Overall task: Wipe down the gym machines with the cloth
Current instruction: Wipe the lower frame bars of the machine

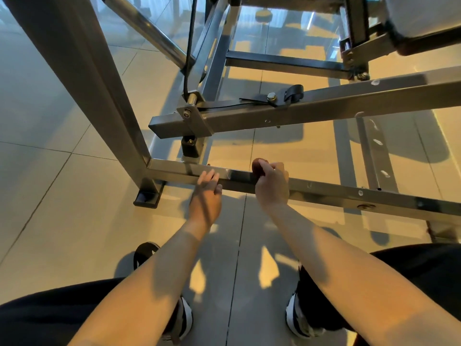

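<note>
A grey steel gym machine frame fills the view. Its lowest crossbar point(324, 191) runs just above the tiled floor, from a corner at the left out to the right. My right hand point(272, 186) grips a small dark reddish-brown cloth point(259, 167), bunched up and pressed on top of that crossbar. My left hand point(207, 193) rests on the same bar a little to the left, its fingers fairly straight and nothing held in it. Most of the cloth is hidden inside my right fist.
A second grey bar point(324, 108) with a black strap and bolt lies higher and farther back. A thick upright post point(99, 91) slants up at the left, with a black foot plate point(148, 196) on the floor. A black cable and chrome tube rise behind. My knees and shoes are below.
</note>
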A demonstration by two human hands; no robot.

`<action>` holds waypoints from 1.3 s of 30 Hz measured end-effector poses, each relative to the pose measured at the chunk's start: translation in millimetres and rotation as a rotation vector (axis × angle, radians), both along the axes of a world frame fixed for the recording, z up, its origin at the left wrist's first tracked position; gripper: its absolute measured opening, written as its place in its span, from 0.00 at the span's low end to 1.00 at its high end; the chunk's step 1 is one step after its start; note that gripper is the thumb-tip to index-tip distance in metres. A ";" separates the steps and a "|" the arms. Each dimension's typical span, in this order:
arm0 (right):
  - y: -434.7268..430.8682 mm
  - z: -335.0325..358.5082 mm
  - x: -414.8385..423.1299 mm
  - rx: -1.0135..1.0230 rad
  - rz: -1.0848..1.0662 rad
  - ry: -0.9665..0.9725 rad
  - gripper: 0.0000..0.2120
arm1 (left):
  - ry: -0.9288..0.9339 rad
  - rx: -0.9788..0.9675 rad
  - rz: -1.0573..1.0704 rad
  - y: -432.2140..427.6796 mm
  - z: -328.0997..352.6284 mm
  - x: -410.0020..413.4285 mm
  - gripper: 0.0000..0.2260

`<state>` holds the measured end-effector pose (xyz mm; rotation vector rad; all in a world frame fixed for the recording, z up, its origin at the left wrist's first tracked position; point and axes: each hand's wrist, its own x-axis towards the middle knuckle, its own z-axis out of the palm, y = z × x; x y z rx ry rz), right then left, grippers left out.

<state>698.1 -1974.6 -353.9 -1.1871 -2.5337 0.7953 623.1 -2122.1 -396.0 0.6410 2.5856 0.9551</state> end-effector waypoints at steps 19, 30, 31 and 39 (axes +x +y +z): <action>-54.6 -23.1 -23.9 0.152 0.429 -0.223 0.25 | -0.126 0.205 0.031 -7.2 -7.9 -2.5 0.19; -31.8 -16.4 -12.6 0.170 0.318 -0.202 0.22 | -0.131 0.197 0.052 -12.2 -3.5 -6.5 0.18; -40.4 -15.3 -19.8 0.162 0.363 -0.205 0.22 | -0.122 0.188 0.036 -13.0 -2.8 -7.9 0.18; -23.8 -10.4 -10.1 0.241 0.369 -0.237 0.17 | -0.181 0.222 0.115 -10.1 1.4 -3.2 0.18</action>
